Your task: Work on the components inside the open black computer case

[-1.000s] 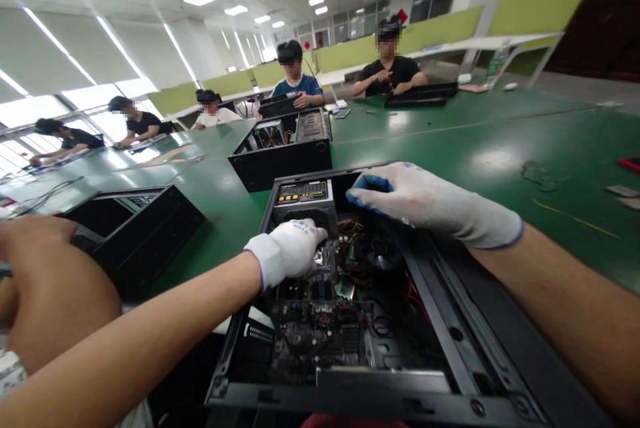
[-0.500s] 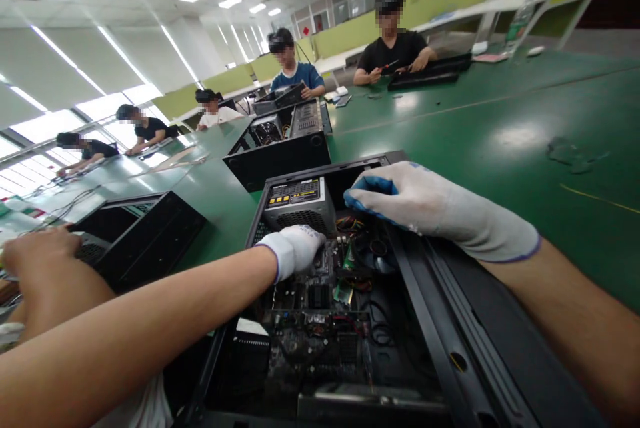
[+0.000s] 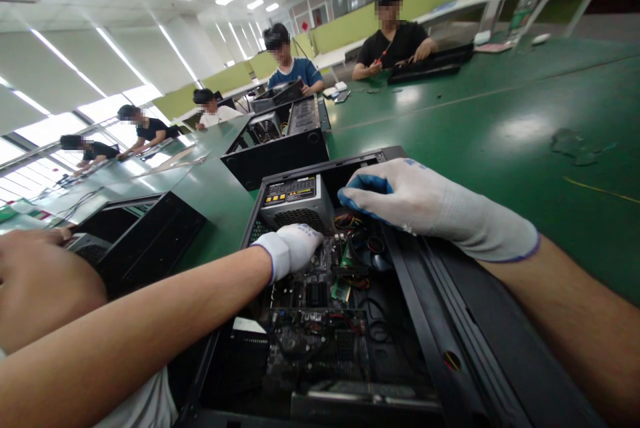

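Observation:
A black computer case (image 3: 425, 321) lies with its side off in front of me, a dark motherboard (image 3: 300, 341) showing inside. My left hand (image 3: 293, 249), in a white glove, reaches down onto the board beside the grey power supply (image 3: 295, 205). Its fingers are curled down and what they hold, if anything, is hidden. At the case's right rail rests my right hand (image 3: 400, 196), in a white glove with a blue palm. Thumb and fingers are bent together above bundled cables (image 3: 347, 221), and nothing can be made out between them. A black fan (image 3: 373, 245) sits just below.
On the green table (image 3: 480, 128), another opened case (image 3: 275, 141) stands behind mine, and one more (image 3: 145, 235) stands at left. A neighbour's bare arm (image 3: 50, 281) is close to my left forearm. Several co-workers sit around the table, one in black (image 3: 395, 41) holding a red-handled tool.
Both my hands stay almost in place, with only a slight shift of the view. The neighbour's arm at left has moved closer and grown larger in view.

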### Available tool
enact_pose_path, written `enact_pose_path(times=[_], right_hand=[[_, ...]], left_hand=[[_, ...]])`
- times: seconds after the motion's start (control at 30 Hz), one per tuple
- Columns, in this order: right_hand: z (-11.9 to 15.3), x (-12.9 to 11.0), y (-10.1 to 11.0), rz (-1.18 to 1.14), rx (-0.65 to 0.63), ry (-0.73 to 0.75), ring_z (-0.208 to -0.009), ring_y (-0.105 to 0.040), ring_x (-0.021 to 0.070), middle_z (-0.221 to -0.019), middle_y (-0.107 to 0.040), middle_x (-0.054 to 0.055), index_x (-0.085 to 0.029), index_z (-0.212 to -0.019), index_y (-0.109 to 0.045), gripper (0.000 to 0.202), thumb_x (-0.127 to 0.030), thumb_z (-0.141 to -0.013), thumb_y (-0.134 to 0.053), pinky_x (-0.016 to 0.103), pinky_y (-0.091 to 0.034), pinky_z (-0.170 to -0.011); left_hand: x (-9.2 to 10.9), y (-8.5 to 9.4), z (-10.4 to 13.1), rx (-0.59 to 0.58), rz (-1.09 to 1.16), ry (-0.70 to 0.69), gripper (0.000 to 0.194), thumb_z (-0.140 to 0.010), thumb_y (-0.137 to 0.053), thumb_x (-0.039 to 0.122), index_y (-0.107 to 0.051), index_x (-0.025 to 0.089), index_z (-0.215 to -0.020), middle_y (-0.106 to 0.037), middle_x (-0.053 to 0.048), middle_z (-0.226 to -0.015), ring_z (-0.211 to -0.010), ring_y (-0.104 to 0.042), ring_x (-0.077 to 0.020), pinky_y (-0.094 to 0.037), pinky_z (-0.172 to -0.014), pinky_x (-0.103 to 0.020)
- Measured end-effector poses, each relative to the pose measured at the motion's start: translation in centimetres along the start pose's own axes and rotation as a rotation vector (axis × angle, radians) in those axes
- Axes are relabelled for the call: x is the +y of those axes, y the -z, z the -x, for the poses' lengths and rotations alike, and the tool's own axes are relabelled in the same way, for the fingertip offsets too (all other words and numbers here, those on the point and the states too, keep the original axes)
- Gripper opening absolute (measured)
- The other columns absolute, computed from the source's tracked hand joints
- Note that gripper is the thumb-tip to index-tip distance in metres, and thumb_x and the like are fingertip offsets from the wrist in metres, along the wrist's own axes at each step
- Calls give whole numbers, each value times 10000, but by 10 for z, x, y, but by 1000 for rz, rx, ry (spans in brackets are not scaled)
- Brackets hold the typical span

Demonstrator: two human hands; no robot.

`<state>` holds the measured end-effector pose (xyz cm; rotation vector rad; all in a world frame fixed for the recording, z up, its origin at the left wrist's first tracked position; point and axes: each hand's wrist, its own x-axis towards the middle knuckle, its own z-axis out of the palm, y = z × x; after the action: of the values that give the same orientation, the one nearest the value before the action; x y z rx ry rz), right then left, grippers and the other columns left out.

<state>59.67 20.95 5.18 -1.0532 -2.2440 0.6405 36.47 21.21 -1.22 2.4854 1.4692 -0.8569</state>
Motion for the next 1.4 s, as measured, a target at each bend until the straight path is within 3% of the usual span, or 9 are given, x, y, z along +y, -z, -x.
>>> enact_pose_path(times=[0.4,0.83,1.2,1.4], right_hand=[[1,-1,0,-28,-14,-34,-617,-499,131,-661,-615,-12,-194,-750,-671,385,-522,-896,-532,291,-307,-566],[2,-4,1,-12,-2,-25,-629,-475,130,-653,-566,-14,-192,-706,-624,405,-536,-892,-520,284,-296,-576],[1,-1,0,-15,-5,-15,-649,-501,139,-684,-609,-8,-197,-748,-657,389,-535,-893,-531,282,-327,-587],[1,-3,0,-25,-3,-26,-636,-478,138,-664,-577,-6,-197,-704,-618,412,-556,-887,-531,283,-311,-572]], left_hand=[[0,-2,-1,7,4,-15,333,-848,-649,210,-685,178,-1177,-703,-134,-1257,-1205,-650,-267,-475,-1075,-360],[1,3,2,-8,-17,-4,398,-791,-712,254,-679,173,-1179,-718,-137,-1210,-1127,-684,-294,-537,-979,-371],[0,2,1,-12,-4,-11,426,-806,-717,290,-674,170,-1213,-702,-142,-1252,-1167,-665,-299,-520,-1006,-372],[1,2,1,-1,-15,7,444,-743,-764,288,-687,227,-1176,-722,-102,-1210,-1127,-684,-268,-536,-963,-328]])
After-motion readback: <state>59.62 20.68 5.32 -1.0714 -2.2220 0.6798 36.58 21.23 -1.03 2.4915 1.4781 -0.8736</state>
